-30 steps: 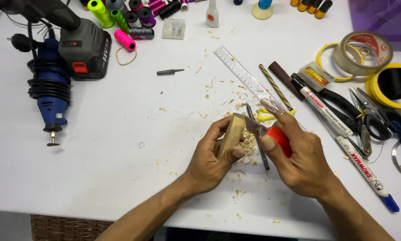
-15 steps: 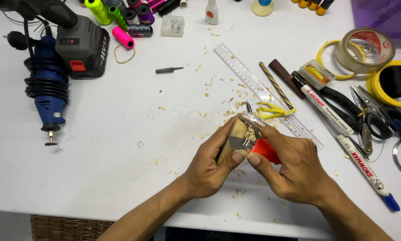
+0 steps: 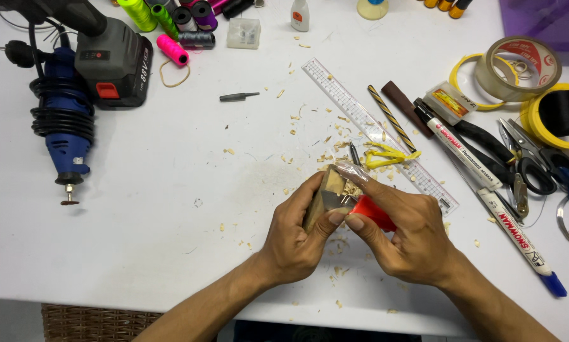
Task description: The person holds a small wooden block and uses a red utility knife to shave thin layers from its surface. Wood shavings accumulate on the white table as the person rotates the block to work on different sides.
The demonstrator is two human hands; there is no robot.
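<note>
hands (image 3: 300, 237) over table (image 3: 170, 209) (shavings-strewn)

Your left hand (image 3: 295, 237) and right hand (image 3: 403, 235) met thumb to thumb, fingers curled tight, forearms angled inward.

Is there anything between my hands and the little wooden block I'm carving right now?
Nothing visible. The left hand already grips the wooden block directly, and the right hand holds the red-handled knife against it, thumbs meeting at the block. Only loose wood shavings lie on the white table around them.
</note>
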